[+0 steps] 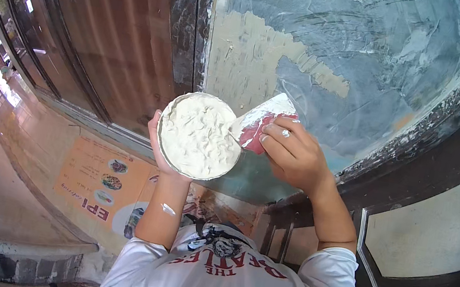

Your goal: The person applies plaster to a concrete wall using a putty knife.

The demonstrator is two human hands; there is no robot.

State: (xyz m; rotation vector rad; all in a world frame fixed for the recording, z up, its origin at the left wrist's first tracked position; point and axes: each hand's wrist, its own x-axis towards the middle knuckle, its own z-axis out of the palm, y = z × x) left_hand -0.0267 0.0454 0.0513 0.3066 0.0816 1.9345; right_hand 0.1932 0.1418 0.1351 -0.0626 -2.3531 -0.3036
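Observation:
A round tub of white putty (202, 136) sits in my left hand (162, 153), whose fingers wrap its left side and underside. The putty's surface is lumpy and reaches close to the rim. In my right hand (295, 153) is a flat red putty spreader (260, 125), pinched between thumb and fingers. White putty coats the spreader's upper edge, and its lower left corner meets the tub's right rim. Beyond both hands stands a wall (373, 52) of blue-grey, with a beige patch (257, 51) spread over its left part. White smears mark a right finger and my left forearm.
Dark-framed brown panels (110, 20) stand at the left, beside the wall. Dark wooden framing with pale panels (428, 231) runs along the right. An orange printed poster (97, 173) lies below on the left, near a curved ledge (25, 240).

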